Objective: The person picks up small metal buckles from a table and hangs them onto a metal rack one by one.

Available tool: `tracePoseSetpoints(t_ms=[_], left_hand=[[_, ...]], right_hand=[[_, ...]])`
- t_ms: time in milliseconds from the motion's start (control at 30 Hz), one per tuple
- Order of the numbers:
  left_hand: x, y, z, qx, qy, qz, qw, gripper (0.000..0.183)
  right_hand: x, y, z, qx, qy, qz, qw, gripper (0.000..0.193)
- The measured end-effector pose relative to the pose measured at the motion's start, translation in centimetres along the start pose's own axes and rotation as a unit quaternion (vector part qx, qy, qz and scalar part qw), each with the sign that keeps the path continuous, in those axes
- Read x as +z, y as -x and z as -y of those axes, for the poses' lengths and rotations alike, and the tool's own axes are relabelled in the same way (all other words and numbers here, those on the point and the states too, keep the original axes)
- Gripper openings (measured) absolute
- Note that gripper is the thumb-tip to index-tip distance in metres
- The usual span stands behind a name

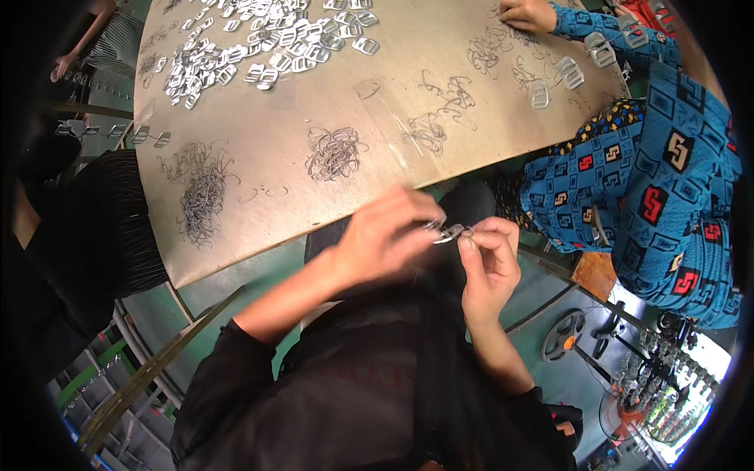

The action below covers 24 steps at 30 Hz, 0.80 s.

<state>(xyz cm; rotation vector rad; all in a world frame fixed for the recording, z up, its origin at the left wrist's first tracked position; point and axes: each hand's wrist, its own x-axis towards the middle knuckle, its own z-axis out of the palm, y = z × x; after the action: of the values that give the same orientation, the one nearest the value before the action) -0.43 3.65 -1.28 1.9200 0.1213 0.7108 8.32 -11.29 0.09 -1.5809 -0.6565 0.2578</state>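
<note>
Left hand point(389, 231) and right hand point(495, 259) up in front of the chest, fingertips close together.

So the left forearm point(292, 300) slants up and inward, bare from around the elbow where the dark left sleeve point(236, 365) ends, and that hand is pretty motion-blurred. Back of the hand's facing up, fingers reaching over toward the other one, thumb lower down; can't really make out its grip. The right forearm point(500, 357) comes up steeper, also bare above its dark right sleeve point(522, 416). That hand's way sharper: palm partly showing, thumb point(472, 263) pointing up, index finger bent over to meet it in a tight pinch, other fingers loosely curled.
</note>
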Motion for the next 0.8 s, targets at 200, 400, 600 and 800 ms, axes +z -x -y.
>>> tracePoseSetpoints(t_ms=[200, 400, 600, 800], left_hand=[[-8.1, -10.6, 11.0, 0.013, -0.374, -0.047, 0.926, 0.027], [-9.8, -15.2, 14.5, 0.0, -0.525, 0.101, 0.845, 0.032], [-9.6, -11.6, 10.1, -0.11, -0.394, 0.054, 0.911, 0.022], [-1.8, -4.4, 1.6, -0.279, 0.211, -0.003, 0.937, 0.009]], right_hand=[[-0.4, 0.0, 1.2, -0.007, -0.006, 0.001, 1.0, 0.01], [-0.5, 0.1, 0.7, -0.029, 0.02, -0.006, 0.999, 0.009], [-0.4, 0.5, -0.3, -0.059, 0.031, 0.002, 0.998, 0.009], [-0.6, 0.5, -1.2, -0.073, 0.055, -0.001, 0.996, 0.01]])
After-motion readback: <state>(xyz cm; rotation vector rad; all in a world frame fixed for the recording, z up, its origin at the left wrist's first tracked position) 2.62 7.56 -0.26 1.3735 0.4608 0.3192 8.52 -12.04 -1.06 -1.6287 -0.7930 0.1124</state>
